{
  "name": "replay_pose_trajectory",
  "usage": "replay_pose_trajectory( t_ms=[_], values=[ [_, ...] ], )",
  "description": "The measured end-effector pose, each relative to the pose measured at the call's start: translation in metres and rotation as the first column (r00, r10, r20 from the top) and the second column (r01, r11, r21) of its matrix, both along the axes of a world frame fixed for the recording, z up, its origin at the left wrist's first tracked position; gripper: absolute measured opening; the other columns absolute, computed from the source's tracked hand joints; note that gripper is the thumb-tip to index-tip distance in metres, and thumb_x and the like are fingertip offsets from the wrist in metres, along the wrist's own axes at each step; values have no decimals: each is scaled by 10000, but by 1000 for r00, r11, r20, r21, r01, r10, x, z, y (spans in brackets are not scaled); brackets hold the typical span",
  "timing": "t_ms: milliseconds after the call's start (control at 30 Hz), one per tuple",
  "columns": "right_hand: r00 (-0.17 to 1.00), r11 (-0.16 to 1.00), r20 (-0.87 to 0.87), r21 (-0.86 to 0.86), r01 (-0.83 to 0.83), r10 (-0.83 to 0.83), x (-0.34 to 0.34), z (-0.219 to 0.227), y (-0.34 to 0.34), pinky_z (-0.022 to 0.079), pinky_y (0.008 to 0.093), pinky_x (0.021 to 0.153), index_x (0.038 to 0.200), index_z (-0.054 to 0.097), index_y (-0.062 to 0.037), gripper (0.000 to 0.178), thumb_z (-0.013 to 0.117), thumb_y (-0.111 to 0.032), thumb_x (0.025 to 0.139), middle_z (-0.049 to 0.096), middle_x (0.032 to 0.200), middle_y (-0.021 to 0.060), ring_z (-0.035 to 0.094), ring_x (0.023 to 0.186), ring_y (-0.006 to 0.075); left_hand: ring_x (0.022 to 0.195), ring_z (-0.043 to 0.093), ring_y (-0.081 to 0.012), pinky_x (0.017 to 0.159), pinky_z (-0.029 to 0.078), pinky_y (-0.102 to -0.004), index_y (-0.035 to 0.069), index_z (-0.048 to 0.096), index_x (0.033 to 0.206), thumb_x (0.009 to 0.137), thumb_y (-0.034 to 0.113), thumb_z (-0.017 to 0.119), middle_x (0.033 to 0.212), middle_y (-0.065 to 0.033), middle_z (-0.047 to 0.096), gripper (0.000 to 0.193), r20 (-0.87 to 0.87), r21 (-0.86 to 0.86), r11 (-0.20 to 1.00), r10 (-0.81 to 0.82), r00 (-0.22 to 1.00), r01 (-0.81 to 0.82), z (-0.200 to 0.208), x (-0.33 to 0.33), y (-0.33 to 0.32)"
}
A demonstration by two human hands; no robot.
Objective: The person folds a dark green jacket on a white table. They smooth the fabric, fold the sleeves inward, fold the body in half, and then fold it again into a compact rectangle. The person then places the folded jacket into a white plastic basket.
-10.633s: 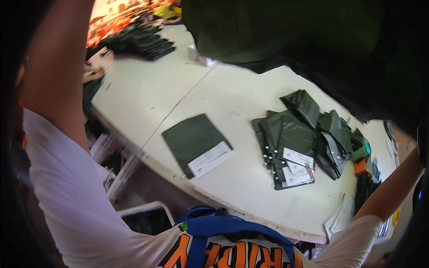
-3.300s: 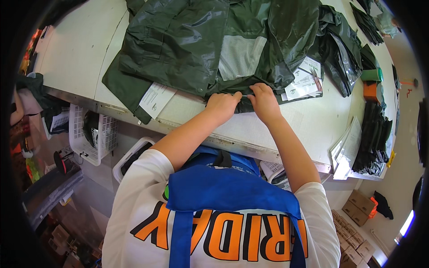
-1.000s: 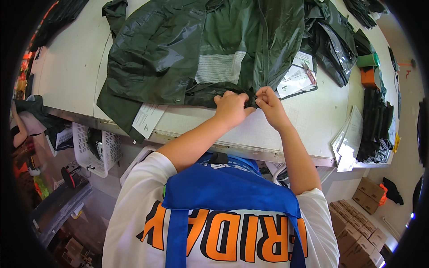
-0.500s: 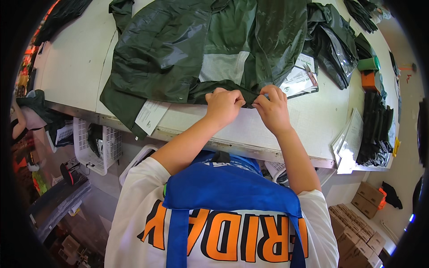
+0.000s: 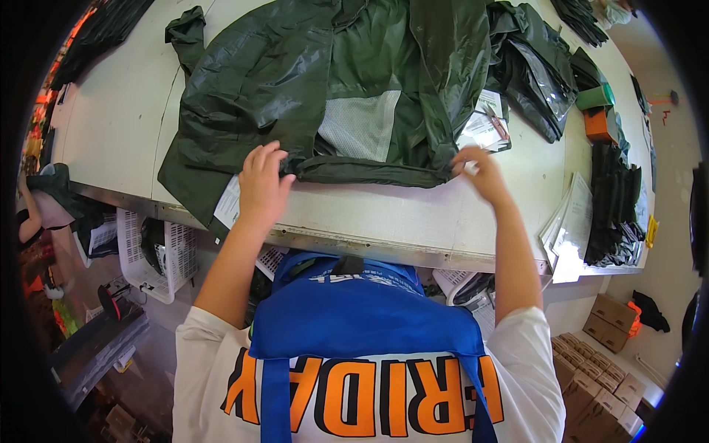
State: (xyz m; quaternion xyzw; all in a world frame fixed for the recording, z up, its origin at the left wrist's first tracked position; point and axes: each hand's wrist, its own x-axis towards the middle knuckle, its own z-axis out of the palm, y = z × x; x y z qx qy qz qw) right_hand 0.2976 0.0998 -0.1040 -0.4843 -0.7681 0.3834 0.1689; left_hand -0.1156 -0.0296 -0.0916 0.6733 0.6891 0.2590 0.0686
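A dark green, shiny rain jacket (image 5: 251, 96) lies spread on the white worktable, its front parted over a pale mesh panel (image 5: 360, 125) of the lining. Along the near side its hem runs as a fairly straight band between my hands. My left hand (image 5: 262, 184) rests at the left part of this hem, fingers stretched out and thumb apart. At the right end of the hem, the fingertips of my right hand (image 5: 481, 176) are drawn together on the jacket's edge, slightly blurred. White printed sheets (image 5: 227, 204) stick out from under the jacket's lower left.
Small scissors (image 5: 496, 122) lie on papers right of the jacket. Folded dark garments (image 5: 535, 81), a green spool (image 5: 595, 97) and an orange box (image 5: 600, 126) stand farther right. White baskets (image 5: 159, 251) sit below the table edge (image 5: 354, 244). Cardboard boxes (image 5: 609, 323) are at lower right.
My hands were close together at the middle of the hem. Now the left has moved left and the right slightly right, and the hem between them lies straighter.
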Motion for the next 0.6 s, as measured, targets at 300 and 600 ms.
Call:
replay_pose_trajectory(
  t_ms=[300, 600],
  values=[
    [609, 820, 559, 470, 325, -562, 72, -57, 96, 461, 454, 882, 1113, 598, -55, 311, 607, -173, 826, 613, 1068, 200, 564, 1029, 390, 983, 590, -256, 867, 475, -355, 44, 548, 1147, 709, 75, 759, 1058, -109, 578, 487, 215, -202, 967, -112, 970, 156, 41, -53, 34],
    [983, 972, -184, 232, 20, 23, -159, 27, -55, 544, 341, 682, 1106, 617, -99, 354, 686, -61, 761, 636, 1082, 107, 647, 831, 244, 1003, 605, -316, 861, 480, -371, 40, 625, 1073, 756, 127, 707, 1052, -113, 652, 338, 78, -415, 868, -266, 961, 274, 4, -75, 35]
  ],
)
